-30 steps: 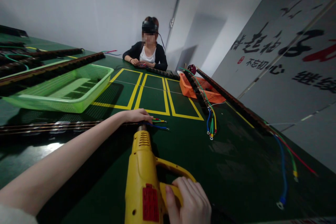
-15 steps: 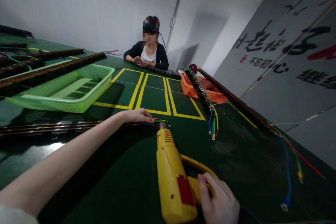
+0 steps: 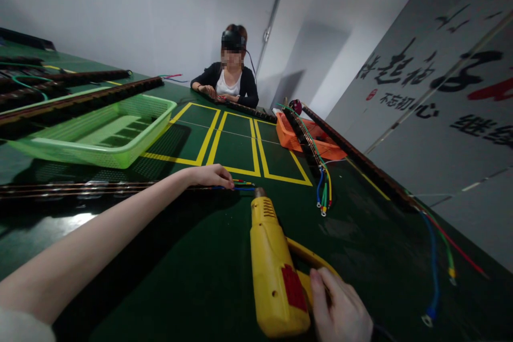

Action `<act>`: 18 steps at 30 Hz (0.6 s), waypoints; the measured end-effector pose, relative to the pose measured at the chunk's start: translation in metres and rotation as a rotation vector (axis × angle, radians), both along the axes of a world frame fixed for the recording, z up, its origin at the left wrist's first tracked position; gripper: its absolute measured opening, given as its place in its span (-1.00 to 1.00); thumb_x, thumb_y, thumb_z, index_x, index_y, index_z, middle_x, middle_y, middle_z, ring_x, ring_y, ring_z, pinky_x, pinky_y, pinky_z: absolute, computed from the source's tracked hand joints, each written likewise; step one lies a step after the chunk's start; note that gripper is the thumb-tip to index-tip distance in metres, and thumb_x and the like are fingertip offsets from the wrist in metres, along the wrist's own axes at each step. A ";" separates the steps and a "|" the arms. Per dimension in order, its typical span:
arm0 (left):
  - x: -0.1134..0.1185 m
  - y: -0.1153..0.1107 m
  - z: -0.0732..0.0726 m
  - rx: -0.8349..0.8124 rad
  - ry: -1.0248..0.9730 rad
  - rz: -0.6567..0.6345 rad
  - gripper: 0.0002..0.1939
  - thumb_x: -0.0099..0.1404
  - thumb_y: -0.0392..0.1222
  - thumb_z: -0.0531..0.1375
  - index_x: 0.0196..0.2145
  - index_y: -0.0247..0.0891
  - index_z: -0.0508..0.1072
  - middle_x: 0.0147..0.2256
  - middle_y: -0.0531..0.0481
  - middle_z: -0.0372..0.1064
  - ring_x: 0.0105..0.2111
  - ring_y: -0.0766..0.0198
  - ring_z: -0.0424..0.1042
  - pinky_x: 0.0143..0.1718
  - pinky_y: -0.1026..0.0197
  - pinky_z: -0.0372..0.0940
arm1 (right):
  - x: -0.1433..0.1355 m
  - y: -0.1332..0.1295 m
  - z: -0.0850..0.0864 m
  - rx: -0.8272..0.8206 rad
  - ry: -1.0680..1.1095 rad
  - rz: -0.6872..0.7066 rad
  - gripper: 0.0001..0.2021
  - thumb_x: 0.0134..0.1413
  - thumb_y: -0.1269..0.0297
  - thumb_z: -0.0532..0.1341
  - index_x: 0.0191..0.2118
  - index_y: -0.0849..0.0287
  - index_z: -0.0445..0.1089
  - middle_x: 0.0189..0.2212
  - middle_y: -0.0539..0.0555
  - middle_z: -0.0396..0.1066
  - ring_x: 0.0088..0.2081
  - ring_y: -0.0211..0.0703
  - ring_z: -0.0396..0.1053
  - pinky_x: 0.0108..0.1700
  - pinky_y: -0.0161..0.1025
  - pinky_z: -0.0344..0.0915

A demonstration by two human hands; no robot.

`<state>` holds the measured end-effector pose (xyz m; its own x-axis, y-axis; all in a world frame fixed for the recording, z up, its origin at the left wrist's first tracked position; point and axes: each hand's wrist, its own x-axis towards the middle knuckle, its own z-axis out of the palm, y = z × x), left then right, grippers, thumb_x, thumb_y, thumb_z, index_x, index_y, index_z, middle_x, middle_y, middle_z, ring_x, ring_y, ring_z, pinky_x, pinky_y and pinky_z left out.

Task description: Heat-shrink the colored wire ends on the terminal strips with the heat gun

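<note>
My right hand (image 3: 342, 304) is wrapped round the handle of a yellow heat gun (image 3: 276, 272) with a red label. The gun's metal nozzle points away from me, at the tips of thin coloured wires (image 3: 244, 189). My left hand (image 3: 214, 176) pinches these wires a little behind their ends, fingers pressed together. The wires run from a long dark wire harness (image 3: 92, 191) that lies across the table to the left, partly behind my left forearm.
A green basket (image 3: 120, 155) with dark harnesses across it stands at the left. An orange basket (image 3: 288, 136) and harnesses with blue, green, yellow and red leads (image 3: 433, 262) are at the right. Across the green table (image 3: 236, 144) sits a person (image 3: 230, 77) with a headset.
The heat gun and my right hand have shifted slightly to the right, so the nozzle is further from my left hand. More of the blue wire shows between them. My left hand has barely moved.
</note>
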<state>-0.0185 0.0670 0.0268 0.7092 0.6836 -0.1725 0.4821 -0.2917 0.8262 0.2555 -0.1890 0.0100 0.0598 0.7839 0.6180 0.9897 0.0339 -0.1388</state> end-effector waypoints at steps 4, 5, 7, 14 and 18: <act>0.000 -0.001 0.001 -0.010 -0.002 0.003 -0.70 0.11 -0.05 0.20 -0.27 -0.29 0.53 -0.27 0.01 0.48 -0.24 0.27 0.39 -0.18 0.34 0.20 | -0.012 0.000 0.000 -0.004 -0.003 0.048 -0.56 0.24 -0.01 -0.09 -0.53 0.09 0.29 -0.57 0.02 0.39 -0.52 -0.23 0.30 -0.42 -0.28 0.13; -0.001 -0.001 0.001 -0.003 0.007 0.009 -0.69 0.11 -0.03 0.20 -0.27 -0.29 0.53 -0.27 0.01 0.48 -0.24 0.26 0.38 -0.20 0.34 0.20 | -0.017 0.000 0.000 -0.008 0.002 0.053 -0.56 0.24 -0.01 -0.09 -0.53 0.09 0.28 -0.58 0.01 0.37 -0.52 -0.23 0.29 -0.42 -0.28 0.11; -0.001 -0.001 0.000 0.011 0.034 0.039 -0.64 0.13 0.03 0.18 -0.25 -0.29 0.53 -0.28 0.00 0.47 -0.28 0.26 0.38 -0.26 0.32 0.20 | -0.027 0.000 -0.001 -0.020 0.013 0.054 -0.58 0.24 -0.01 -0.09 -0.52 0.09 0.26 -0.60 -0.01 0.34 -0.53 -0.22 0.26 -0.41 -0.26 0.08; 0.000 -0.002 0.000 0.032 0.058 0.096 -0.58 0.16 0.11 0.13 -0.30 -0.31 0.53 -0.38 0.02 0.43 -0.38 0.30 0.32 -0.36 0.32 0.16 | -0.066 -0.004 -0.010 -0.054 0.112 0.113 -0.62 0.23 0.04 -0.05 -0.52 0.10 0.23 -0.59 -0.02 0.26 -0.49 -0.21 0.23 -0.35 -0.24 0.03; -0.001 -0.001 0.000 0.015 0.047 0.049 -0.56 0.13 0.11 0.15 -0.25 -0.32 0.52 -0.34 0.00 0.44 -0.36 0.28 0.34 -0.34 0.32 0.17 | -0.083 -0.007 -0.012 -0.080 0.168 0.125 -0.63 0.22 0.06 -0.06 -0.52 0.11 0.22 -0.60 -0.02 0.23 -0.49 -0.20 0.23 -0.35 -0.23 0.03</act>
<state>-0.0190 0.0664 0.0263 0.6662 0.7200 -0.1943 0.5344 -0.2792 0.7978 0.1729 -0.1960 -0.0016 0.0562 0.8380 0.5428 0.9413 0.1367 -0.3086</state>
